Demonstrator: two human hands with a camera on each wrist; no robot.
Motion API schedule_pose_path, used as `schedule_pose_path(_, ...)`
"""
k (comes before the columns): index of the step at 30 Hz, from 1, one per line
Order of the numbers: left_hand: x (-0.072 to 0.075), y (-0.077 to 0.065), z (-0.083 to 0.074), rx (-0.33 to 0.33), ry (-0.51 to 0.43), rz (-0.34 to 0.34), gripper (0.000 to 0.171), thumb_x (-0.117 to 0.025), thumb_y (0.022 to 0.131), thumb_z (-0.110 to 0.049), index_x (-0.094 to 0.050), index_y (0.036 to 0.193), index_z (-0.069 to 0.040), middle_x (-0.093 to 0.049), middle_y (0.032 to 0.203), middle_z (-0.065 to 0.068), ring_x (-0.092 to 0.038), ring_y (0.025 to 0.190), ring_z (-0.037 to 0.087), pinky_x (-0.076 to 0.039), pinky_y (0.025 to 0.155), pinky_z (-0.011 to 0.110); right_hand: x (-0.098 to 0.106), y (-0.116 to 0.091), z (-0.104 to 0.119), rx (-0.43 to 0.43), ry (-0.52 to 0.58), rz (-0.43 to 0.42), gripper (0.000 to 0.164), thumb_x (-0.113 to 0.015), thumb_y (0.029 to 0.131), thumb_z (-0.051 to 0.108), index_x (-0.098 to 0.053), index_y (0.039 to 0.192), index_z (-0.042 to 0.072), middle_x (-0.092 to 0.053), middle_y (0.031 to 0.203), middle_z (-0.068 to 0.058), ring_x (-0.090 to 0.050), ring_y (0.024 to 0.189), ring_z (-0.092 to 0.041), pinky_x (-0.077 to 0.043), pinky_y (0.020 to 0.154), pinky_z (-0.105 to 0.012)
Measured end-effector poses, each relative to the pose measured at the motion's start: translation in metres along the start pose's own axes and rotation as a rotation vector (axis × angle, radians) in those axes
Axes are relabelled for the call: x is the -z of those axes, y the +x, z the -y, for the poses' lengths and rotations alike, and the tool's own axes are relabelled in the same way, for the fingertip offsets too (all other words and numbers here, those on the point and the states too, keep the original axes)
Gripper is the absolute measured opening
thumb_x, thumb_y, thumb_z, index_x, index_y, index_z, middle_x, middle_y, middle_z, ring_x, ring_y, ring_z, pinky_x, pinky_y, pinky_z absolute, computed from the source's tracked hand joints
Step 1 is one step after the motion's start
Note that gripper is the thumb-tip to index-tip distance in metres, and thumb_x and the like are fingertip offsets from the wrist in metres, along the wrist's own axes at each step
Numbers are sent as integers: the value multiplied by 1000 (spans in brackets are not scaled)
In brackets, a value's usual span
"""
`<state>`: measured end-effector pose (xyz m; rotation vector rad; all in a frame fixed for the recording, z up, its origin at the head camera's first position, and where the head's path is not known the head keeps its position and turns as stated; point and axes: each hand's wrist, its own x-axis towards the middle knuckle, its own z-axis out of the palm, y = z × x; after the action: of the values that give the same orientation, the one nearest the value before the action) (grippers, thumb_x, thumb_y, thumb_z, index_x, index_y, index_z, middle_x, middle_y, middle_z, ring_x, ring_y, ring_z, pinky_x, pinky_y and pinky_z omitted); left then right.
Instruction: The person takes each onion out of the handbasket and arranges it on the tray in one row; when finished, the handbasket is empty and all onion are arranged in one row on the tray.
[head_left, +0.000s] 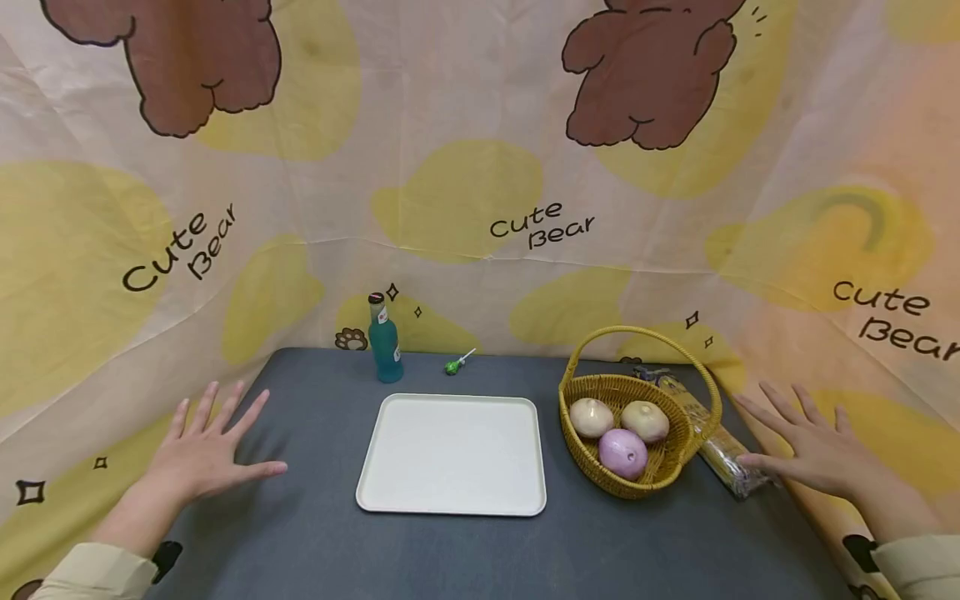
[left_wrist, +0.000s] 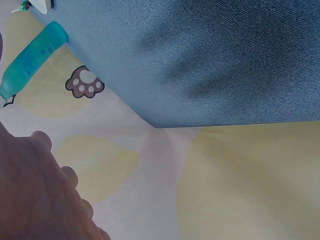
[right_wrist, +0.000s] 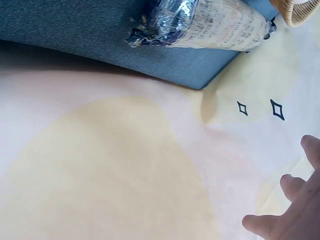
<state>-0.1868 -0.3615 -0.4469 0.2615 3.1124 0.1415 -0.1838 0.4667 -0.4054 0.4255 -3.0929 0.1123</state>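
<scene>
Left fingers [head_left: 202, 410] and right fingers [head_left: 782, 405], spread, empty, flank a grey, perhaps fabric tabletop [head_left: 318, 417] before printed drapes [head_left: 450, 100].

Cream sleeves [head_left: 97, 571], black wrist pieces [head_left: 167, 560]

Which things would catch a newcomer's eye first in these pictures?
Probably the yellow basket at right, holding one purple bulb and two pale ones. A white tray lies centrally, a blue-green bottle beyond its left corner. Left hand and right hand are spread at opposite sides.
</scene>
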Motion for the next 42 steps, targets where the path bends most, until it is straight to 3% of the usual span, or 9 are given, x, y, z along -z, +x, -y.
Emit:
schedule_pose_path(8,-1,0,0,4,-10,5,118,-59,80,-81,11,162,-32,6,168,23,27,149,47,15,111,74,1,0,2,-14,-11,-13,93,-65,90,60,-11,162,39,11,171,-4,26,150,-43,7,96,-89)
schedule_pose_path(17,-3,-4,-8,-6,-36,9,119,-61,80,-80,11,162,-32,5,168,24,25,149,48,15,112,74,10,0,9,-20,35,-30,93,-66,91,57,-10,163,38,5,171,-9,25,150,-43,-7,95,-89)
schedule_pose_path(23,-11,-6,-15,-4,-115,-10,118,-62,82,-76,11,162,-29,4,167,26,26,148,49,27,109,67,24,-2,18,-23,154,-90,90,-69,93,47,-13,163,35,-15,167,-23,-23,139,-66,-27,90,-83)
schedule_pose_path(26,-19,-8,-20,-1,-164,-38,116,-62,84,-73,9,163,-27,1,167,28,24,148,51,28,108,69,28,-4,26,-48,246,-150,86,-70,94,41,-17,162,35,-21,166,-23,-31,135,-65,-30,90,-80)
schedule_pose_path(28,-25,-10,-24,5,-206,-49,114,-63,85,-71,7,163,-25,-2,166,29,21,149,53,24,109,71,26,-5,32,-51,288,-216,82,-71,95,36,-23,161,34,-31,162,-23,-41,137,-50,-38,93,-68)
schedule_pose_path(30,-31,-12,-28,4,-262,-58,113,-64,87,-67,5,163,-22,-5,165,31,18,149,54,20,110,73,24,-5,40,-34,324,-291,78,-72,94,31,-30,160,32,-44,154,-24,-50,136,-20,-45,98,-44)
schedule_pose_path(34,-38,-14,-37,-2,-384,-69,109,-67,88,-61,0,164,-20,-12,164,31,7,150,57,10,112,75,19,-4,53,-6,383,-400,72,-74,93,24,-40,156,27,-56,147,-12,-40,110,27,-41,78,-3)
schedule_pose_path(39,-43,-11,-51,-10,-512,-82,103,-71,89,-53,-7,164,-22,-18,165,27,-4,149,58,-5,109,81,13,-6,67,-27,510,-510,68,-76,91,13,-47,152,22,-50,135,34,-47,108,26,-42,80,1)
schedule_pose_path(42,-51,-6,-63,2,-548,-75,103,-73,89,-52,-10,164,-22,-19,165,27,-10,150,57,-15,107,81,8,-8,76,-35,583,-591,70,-79,87,4,-52,149,19,-54,128,36,-56,107,19,-44,81,0)
